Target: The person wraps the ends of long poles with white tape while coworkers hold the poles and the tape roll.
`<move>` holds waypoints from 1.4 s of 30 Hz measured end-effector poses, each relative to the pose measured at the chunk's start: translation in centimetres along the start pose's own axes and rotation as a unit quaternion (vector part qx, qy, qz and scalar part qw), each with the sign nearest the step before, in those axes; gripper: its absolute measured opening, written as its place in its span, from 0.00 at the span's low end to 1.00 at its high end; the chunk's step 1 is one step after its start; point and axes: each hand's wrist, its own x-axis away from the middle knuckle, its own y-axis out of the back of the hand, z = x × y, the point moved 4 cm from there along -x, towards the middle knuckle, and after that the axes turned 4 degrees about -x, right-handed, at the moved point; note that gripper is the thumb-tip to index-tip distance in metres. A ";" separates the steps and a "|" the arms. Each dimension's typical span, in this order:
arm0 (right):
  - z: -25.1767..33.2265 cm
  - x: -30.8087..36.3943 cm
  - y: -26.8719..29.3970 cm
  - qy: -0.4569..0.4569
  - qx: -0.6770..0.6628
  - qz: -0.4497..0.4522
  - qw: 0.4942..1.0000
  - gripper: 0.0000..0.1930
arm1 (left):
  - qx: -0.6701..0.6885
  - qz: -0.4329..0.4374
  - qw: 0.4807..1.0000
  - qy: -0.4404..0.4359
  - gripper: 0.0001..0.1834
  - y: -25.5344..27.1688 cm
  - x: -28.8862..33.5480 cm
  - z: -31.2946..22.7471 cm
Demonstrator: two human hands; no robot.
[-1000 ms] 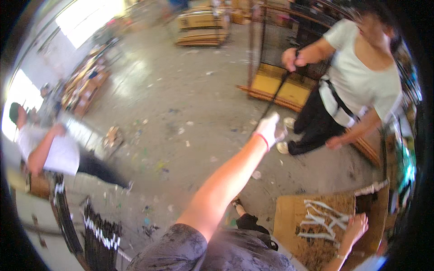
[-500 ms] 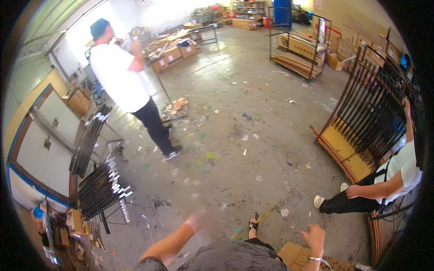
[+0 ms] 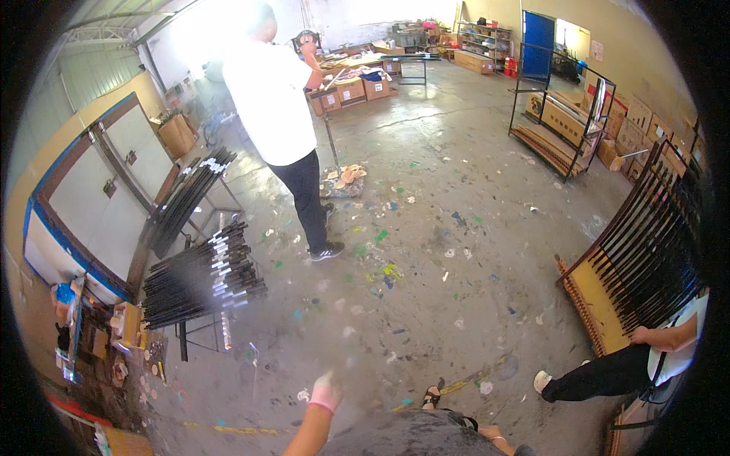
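My left hand (image 3: 328,391), with a pale pink-and-white covering, reaches out low over the grey floor. Its fingers are blurred, and I cannot make out anything in them. Close against my dark shirt (image 3: 403,433), my right hand (image 3: 490,432) shows only in part at the lower edge, with a light band at the wrist. Its fingers are hidden. Ahead of my body a dark sandal (image 3: 431,397) is on my foot. To the left, a bundle of black tubes with silvery ends (image 3: 201,281) lies on a stand, nearest to my left hand.
A person in a white shirt (image 3: 270,99) stands ahead. At the right, another person's hand (image 3: 646,335) is beside a rack of dark bars (image 3: 646,243). A metal frame cart (image 3: 566,114) holds boxes farther back. White doors (image 3: 91,186) are at the left; scraps dot the floor (image 3: 426,304).
My view has turned left, so the surroundings sit farther right. My right hand has dropped from a raised position to beside my body. The right-hand person has lowered an arm from the rack.
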 end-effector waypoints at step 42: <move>2.4 -3.1 0.2 0.118 -0.229 -0.085 0.963 0.09 | -0.296 0.163 0.936 -0.095 0.19 -4.5 -4.0 2.8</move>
